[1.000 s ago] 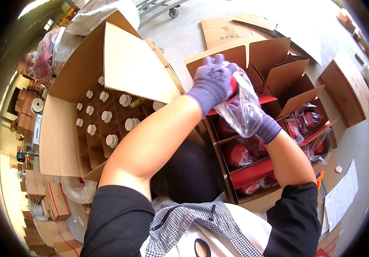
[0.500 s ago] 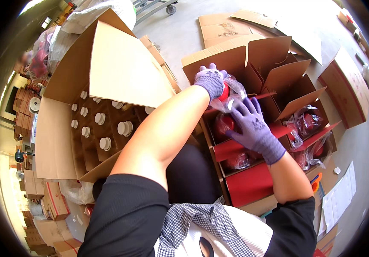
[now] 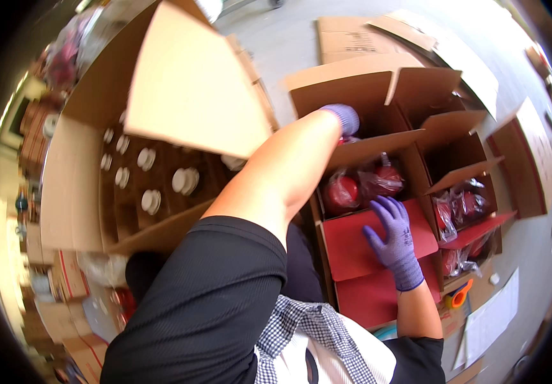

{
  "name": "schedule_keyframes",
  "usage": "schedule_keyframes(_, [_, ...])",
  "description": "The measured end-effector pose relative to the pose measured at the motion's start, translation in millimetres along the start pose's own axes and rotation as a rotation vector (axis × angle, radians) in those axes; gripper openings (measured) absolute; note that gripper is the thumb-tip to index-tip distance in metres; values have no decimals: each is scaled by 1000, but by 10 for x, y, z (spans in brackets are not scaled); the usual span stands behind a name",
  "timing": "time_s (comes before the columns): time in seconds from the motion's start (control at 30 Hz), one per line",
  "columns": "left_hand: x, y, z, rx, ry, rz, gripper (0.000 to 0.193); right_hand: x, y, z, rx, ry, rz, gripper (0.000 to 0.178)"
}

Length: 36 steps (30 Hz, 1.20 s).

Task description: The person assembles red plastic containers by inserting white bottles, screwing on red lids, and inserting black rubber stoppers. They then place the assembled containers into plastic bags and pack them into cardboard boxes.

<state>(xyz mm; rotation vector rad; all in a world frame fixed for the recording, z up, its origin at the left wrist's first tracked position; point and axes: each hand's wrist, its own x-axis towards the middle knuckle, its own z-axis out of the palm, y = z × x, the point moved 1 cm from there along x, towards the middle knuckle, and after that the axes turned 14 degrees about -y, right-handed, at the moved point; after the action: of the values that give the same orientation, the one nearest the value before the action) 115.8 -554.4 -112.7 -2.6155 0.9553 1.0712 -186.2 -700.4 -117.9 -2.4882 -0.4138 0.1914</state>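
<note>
From where I stood, the left hand [image 3: 342, 120] reached into the far-left part of the carton [image 3: 336, 93], fingers hidden, its grip impossible to tell; a red piece [image 3: 348, 139] showed just beneath. The right hand [image 3: 392, 240] was spread over a red panel [image 3: 352, 248]. It looked like placing; next called for release clear of the divider [image 3: 379, 146].

glove [image 3: 393, 245] purple | bagged item [image 3: 342, 192] red | cloth [image 3: 317, 315] black-white checked
</note>
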Motion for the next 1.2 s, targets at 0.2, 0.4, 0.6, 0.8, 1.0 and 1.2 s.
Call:
schedule_keyframes(0.2, [-2677, 1129, 86, -20, 836, 447, 33, -13, 156, 108, -141, -17, 21, 51])
schedule_keyframes(0.4, [-4704, 506, 2453, -468, 1221, 328, 33, 35, -901, -345, -11, 67, -167, 48])
schedule_keyframes(0.6, [-6225, -750, 5522, -852, 845, -1113, 28, 245, -2292, 13, -288, -82, -485, 52])
schedule_keyframes(0.8, [-5841, -1342, 5983, -761, 699, -937, 48, 430, -3235, 460, -323, -317, -631, 53])
schedule_keyframes(1.0, [-4644, -2375, 6019, -860, 197, -748, 50, 407, -3789, 852, -354, -506, -734, 53])
schedule_keyframes(1.2, [-5276, -2219, 5457, -889, 92, -357, 49, 537, -4219, 968, -378, -651, -755, 66])
